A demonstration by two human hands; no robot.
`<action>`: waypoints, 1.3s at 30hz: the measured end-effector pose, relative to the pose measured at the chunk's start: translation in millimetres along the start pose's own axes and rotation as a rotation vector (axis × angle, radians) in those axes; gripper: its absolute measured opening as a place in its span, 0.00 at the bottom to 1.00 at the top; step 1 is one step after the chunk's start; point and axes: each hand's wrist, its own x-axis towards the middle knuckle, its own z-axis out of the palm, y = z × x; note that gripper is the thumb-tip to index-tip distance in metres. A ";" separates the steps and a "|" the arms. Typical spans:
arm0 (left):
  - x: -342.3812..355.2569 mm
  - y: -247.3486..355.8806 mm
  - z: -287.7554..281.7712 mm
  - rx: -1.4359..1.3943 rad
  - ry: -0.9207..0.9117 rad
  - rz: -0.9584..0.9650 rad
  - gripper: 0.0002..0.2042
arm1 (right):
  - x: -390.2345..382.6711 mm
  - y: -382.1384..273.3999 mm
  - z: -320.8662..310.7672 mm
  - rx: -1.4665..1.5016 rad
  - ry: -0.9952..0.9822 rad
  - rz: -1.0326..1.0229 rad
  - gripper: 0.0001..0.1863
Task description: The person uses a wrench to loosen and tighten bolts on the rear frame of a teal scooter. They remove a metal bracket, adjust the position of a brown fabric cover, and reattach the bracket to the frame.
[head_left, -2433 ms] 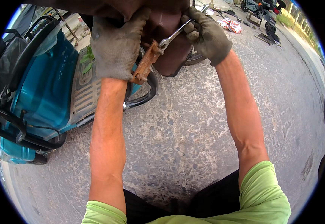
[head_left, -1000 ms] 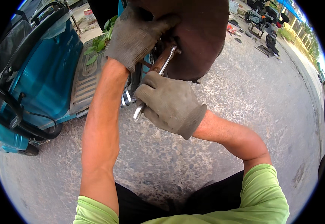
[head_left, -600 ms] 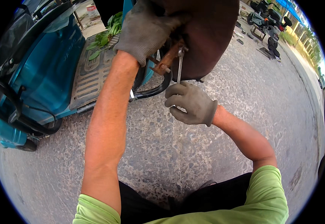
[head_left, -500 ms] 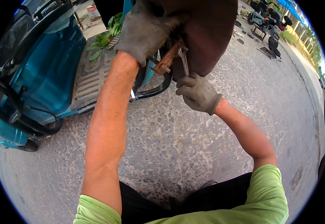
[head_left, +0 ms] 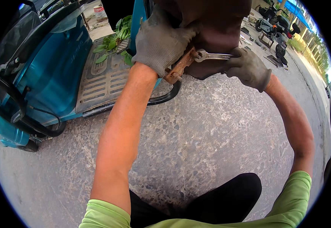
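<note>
My left hand (head_left: 161, 43), in a grey knit glove, grips a dark brown panel (head_left: 216, 34) at the top centre, its fingertips partly hidden. Just right of that hand a rusty metal bracket (head_left: 182, 66) with protruding bolts lies against the panel. My right hand (head_left: 247, 68), also gloved, is closed on the end of a silver wrench (head_left: 213, 56). The wrench lies nearly level, pointing left, with its head on or beside the bracket's upper bolt.
At left stands a teal vehicle (head_left: 44, 91) with black tubing and a slotted floorboard (head_left: 99, 87) carrying green leaves (head_left: 118, 38). Farther right are a scooter (head_left: 271, 24), scattered tools (head_left: 273, 60) and a blue canopy (head_left: 296, 11). My legs (head_left: 226, 197) are below on the speckled pavement.
From half a second ago, my right hand has moved up and rightward, swinging the wrench from upright toward level about its head. My left hand and the bracket appear slightly farther right in view.
</note>
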 end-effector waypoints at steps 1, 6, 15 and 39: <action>-0.9 0.6 -1.1 -0.011 0.006 -0.013 0.30 | 8.5 6.3 -19.9 -0.092 0.000 -0.054 0.07; 17.7 -3.0 -2.8 0.320 -0.023 0.061 0.15 | 42.6 13.0 -94.1 -0.172 -0.136 -0.146 0.06; 23.1 4.7 10.2 0.162 0.035 0.095 0.26 | 49.5 -13.6 -136.5 0.019 -0.343 0.215 0.11; 20.9 6.0 -14.9 0.028 -0.102 -0.023 0.26 | 74.1 -45.7 -163.9 1.501 0.292 1.084 0.23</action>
